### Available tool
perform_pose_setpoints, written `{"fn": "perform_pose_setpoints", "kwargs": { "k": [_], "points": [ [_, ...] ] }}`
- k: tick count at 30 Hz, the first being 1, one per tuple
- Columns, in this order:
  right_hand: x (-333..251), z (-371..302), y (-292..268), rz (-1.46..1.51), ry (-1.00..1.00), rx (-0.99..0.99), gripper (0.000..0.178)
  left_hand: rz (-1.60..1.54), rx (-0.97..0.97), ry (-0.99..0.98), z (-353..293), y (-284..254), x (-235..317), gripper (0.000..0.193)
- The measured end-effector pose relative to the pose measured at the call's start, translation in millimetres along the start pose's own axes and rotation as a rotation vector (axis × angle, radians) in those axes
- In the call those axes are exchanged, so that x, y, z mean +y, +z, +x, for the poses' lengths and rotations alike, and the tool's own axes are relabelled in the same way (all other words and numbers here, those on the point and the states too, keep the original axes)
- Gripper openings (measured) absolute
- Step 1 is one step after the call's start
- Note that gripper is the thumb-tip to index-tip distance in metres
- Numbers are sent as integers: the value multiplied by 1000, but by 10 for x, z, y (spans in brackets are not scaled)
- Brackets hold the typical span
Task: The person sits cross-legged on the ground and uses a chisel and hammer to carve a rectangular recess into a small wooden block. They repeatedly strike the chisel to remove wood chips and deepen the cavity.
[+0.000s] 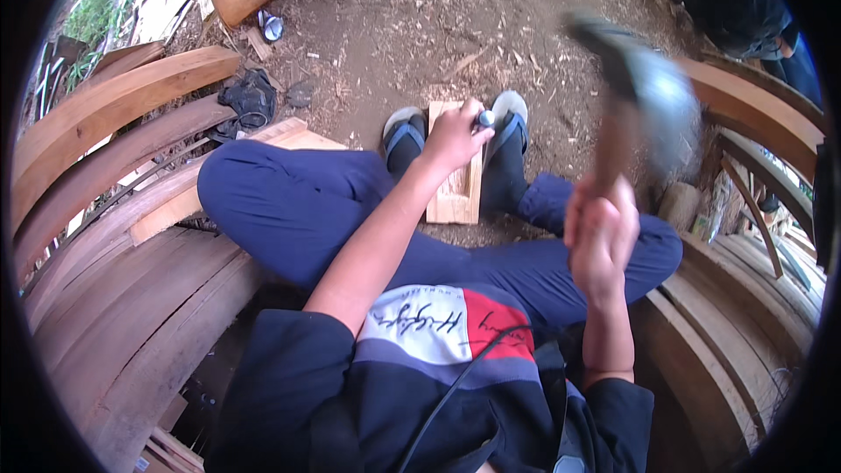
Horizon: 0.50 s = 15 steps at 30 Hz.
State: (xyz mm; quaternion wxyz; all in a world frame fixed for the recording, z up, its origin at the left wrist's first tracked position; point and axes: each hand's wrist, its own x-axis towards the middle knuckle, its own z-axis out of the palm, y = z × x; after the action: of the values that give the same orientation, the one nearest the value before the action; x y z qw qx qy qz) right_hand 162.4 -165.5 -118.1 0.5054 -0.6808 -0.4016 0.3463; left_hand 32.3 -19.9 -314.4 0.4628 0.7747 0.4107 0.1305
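Observation:
Between my feet lies a pale wooden block [451, 209] with a recess cut into its upper face. My left hand [453, 136] is closed round an upright chisel [484, 119] over the far part of the block. Only the chisel's round, grey-blue top end shows; its blade is hidden under the hand. Raised on the right, my right hand [601, 232] grips the wooden handle of a hatchet [644, 79]. Its wide metal head is smeared by motion and stands well apart from the chisel.
My sandalled feet [504, 144] flank the block. Curved timber pieces [131, 88] rise at the left, with more curved beams [753, 105] at the right. Wood chips cover the dirt floor [377, 26]. A person in dark clothes [731, 0] is at the far right.

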Motion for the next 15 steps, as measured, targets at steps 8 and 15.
{"fn": "perform_pose_setpoints", "kwargs": {
  "k": [8,15],
  "points": [
    [832,-190,-63,-191,470,-117,33,-52,32,53,181,-79,89,28],
    [752,123,-293,254,297,240,41,-236,-9,9,208,30,-9,35]
  ]
}}
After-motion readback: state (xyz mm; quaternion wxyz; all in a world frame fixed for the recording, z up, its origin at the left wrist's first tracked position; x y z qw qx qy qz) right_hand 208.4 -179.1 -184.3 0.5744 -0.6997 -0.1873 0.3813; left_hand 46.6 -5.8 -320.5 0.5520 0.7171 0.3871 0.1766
